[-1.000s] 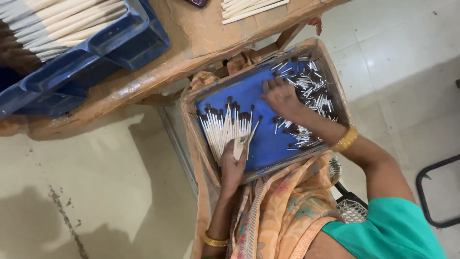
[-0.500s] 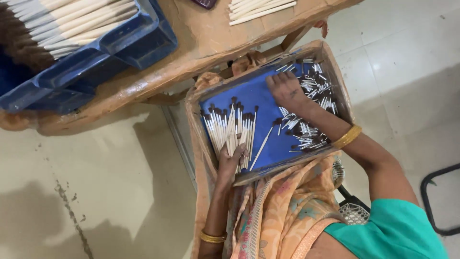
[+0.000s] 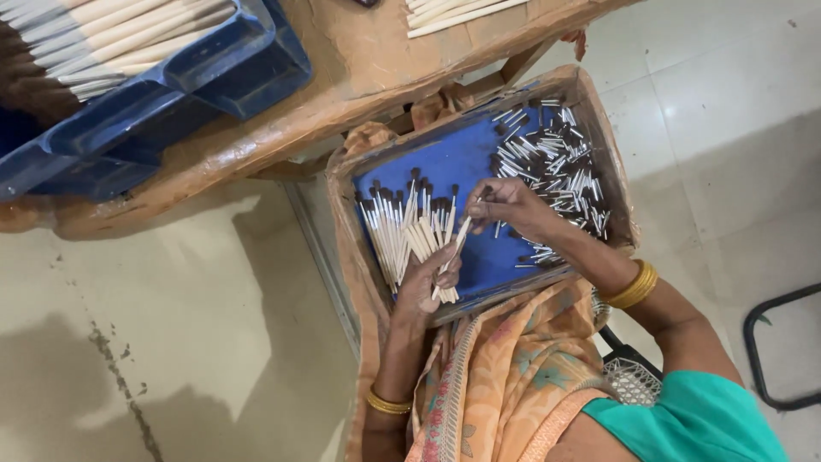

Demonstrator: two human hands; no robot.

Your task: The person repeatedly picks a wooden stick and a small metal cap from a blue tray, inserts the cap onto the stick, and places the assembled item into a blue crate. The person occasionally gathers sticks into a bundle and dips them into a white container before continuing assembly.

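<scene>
Tray (image 3: 479, 158) on lap, near side of table (image 3: 359, 68). In tray: stick bundle (image 3: 406, 235) left, loose short pieces (image 3: 556, 171) right. Crate (image 3: 162, 85) of sticks on table, far left. More sticks (image 3: 457, 13) on table, far right.

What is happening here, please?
A person sits with a blue-lined tray on the lap. The left hand holds a bunch of pale sticks with dark tips fanned over the tray. The right hand pinches one stick at the bunch. A loose pile of small silver and dark pieces fills the tray's far side.
</scene>
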